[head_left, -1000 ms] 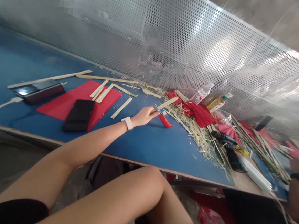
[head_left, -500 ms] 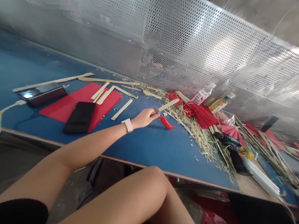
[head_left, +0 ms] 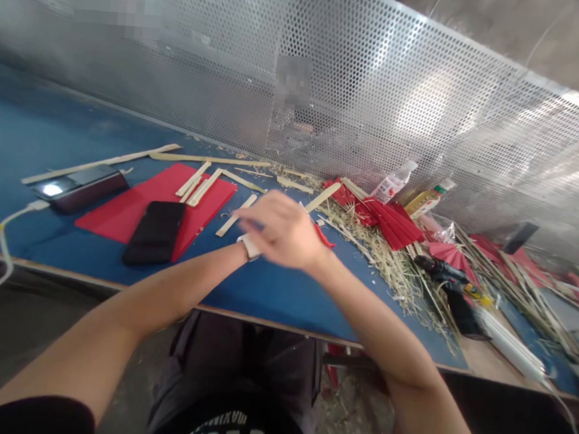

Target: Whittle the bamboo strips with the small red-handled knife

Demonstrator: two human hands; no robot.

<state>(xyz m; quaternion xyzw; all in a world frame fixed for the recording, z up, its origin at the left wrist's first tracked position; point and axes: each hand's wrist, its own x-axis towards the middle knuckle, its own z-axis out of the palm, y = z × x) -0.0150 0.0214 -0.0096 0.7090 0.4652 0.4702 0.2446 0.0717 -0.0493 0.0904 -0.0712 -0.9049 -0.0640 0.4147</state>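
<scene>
My right hand [head_left: 286, 230] reaches across from the right, slightly blurred, with its fingers apart and nothing seen in them. It passes in front of my left hand, whose fingers it hides; the white watch [head_left: 250, 246] on the left wrist still shows. A flat bamboo strip [head_left: 324, 197] slants up beyond the right hand, from where the left hand grips it. Beside that strip, the red handle [head_left: 324, 238] of a knife is partly visible; its blade is hidden. Another short bamboo strip [head_left: 229, 224] lies left of the hands.
A black phone [head_left: 154, 233] and folded strips lie on red sheets [head_left: 114, 213]. A lit device [head_left: 78, 187] with a white cable sits left. Bamboo shavings [head_left: 390, 268], red fans [head_left: 396, 225], bottles [head_left: 392, 182] and a power drill [head_left: 456, 297] are right. A perforated metal screen [head_left: 221, 71] stands behind.
My right hand has come into view and moved left in front of my left hand. The raised knee has dropped out of view. The bamboo strip has shifted slightly left.
</scene>
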